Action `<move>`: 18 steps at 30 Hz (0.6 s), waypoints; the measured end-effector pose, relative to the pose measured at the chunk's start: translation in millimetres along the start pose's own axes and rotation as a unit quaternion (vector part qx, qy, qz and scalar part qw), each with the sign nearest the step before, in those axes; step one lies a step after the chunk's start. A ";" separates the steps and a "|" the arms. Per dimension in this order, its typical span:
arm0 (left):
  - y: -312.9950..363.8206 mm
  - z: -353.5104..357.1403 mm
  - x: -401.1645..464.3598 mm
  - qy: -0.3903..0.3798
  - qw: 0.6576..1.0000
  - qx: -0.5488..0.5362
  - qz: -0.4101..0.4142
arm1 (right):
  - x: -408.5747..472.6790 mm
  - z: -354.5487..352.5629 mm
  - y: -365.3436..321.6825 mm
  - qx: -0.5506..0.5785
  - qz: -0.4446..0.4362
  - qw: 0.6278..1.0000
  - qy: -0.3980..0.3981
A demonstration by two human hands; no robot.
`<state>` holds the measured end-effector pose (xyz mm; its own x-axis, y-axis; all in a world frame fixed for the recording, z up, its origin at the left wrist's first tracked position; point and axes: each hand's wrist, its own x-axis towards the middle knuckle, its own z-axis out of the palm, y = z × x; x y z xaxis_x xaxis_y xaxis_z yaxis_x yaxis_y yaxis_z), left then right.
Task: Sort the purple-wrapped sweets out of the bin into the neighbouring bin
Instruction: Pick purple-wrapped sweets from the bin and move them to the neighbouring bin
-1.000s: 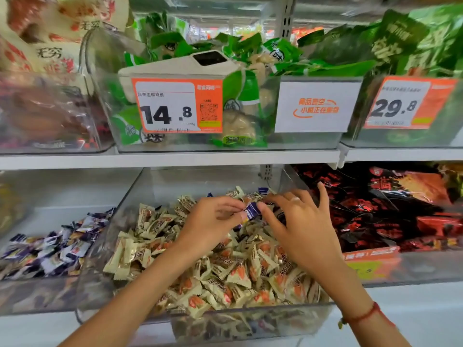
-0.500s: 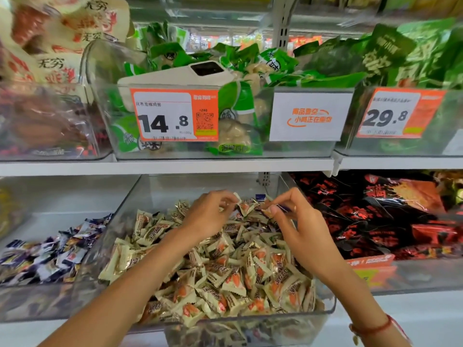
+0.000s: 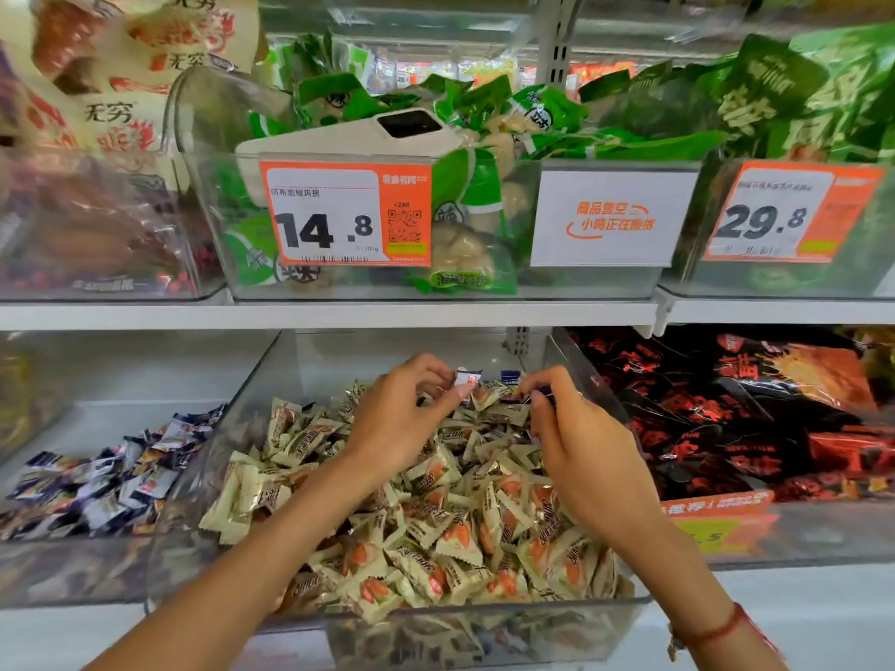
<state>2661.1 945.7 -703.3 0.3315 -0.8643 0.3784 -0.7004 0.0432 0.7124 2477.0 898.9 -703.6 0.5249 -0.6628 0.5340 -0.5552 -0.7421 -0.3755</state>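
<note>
Two hands work at the far end of the middle bin (image 3: 203,481). Left hand (image 3: 402,423) pinches a purple-wrapped sweet (image 3: 466,380) at its fingertips; right hand (image 3: 581,443) pinches another dark wrapper, partly hidden. Purple sweets already heap in the neighbouring bin (image 3: 97,564) left of the left hand. At least one blue-purple wrapper (image 3: 509,376) remains just beyond the right hand, among cream sweets (image 3: 436,535).
</note>
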 end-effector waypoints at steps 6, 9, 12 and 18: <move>29.6 -2.0 -47.4 -0.038 0.982 -0.177 -0.050 | 2.1 9.6 -21.0 0.236 0.021 0.970 -0.054; 30.2 -7.1 -50.8 -0.071 0.979 -0.184 -0.047 | 0.1 7.6 -19.2 0.216 0.020 0.976 0.007; 12.3 -18.7 -31.1 -0.048 0.996 -0.075 -0.019 | 0.1 -7.8 -3.6 0.062 0.004 0.996 0.060; -51.7 -12.9 45.8 -0.031 0.982 0.167 -0.087 | 7.7 -7.7 15.7 -0.057 -0.025 0.997 -0.036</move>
<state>2720.6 910.3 -715.1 0.4335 -0.8729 0.2240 -0.8077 -0.2661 0.5261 2467.5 882.9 -699.5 0.5959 -0.6341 0.4928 -0.5954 -0.7606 -0.2588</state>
